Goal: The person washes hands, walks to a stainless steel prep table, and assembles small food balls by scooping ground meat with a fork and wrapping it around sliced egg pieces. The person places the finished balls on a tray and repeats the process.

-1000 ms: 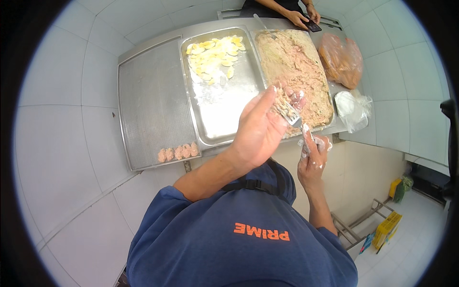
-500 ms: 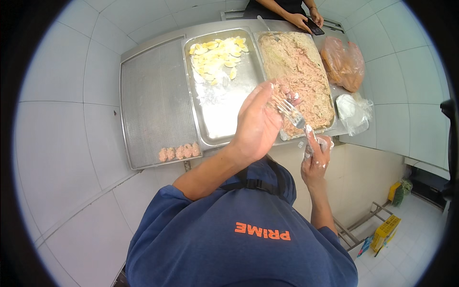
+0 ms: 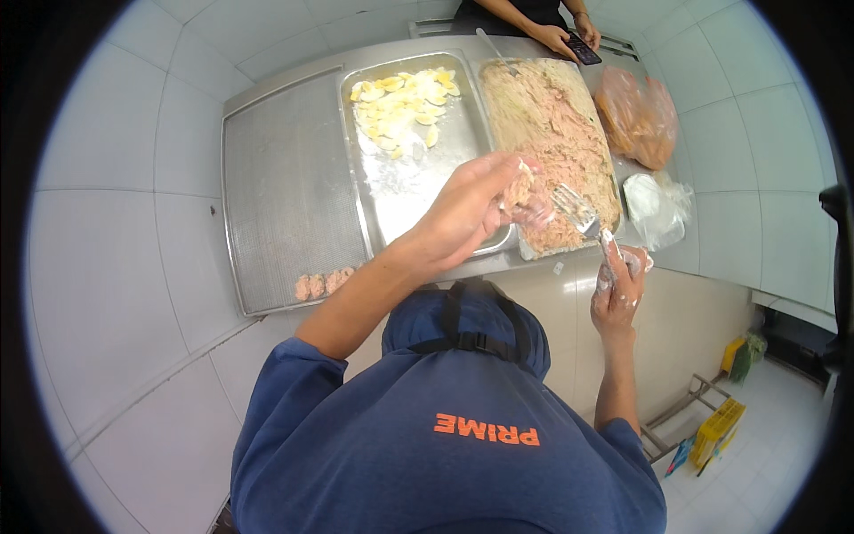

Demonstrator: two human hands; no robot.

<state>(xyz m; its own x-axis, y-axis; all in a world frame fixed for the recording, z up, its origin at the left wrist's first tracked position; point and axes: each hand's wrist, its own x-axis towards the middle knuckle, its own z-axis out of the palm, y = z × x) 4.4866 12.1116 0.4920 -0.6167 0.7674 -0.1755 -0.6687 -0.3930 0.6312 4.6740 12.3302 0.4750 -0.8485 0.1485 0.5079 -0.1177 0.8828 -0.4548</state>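
Note:
My left hand is cupped around a lump of pinkish minced meat, over the edge between two trays. In my right hand, smeared with white, a metal fork points up and left, its tines over the meat tray and apart from the lump. Beneath the fork lies a wide tray heaped with minced meat mixture. Left of it is a steel tray with cut boiled eggs and white powder. Several shaped meat pieces sit at the near edge of a mesh rack, partly hidden by my left forearm.
A second utensil rests at the meat tray's far left corner. Right of that tray are an orange-filled plastic bag and a bag of white stuff. Across the table, a person's hands hold a phone. Yellow crates stand low right.
My right hand and the fork have moved right, away from my left hand. My left hand has turned and its fingers have curled around the meat.

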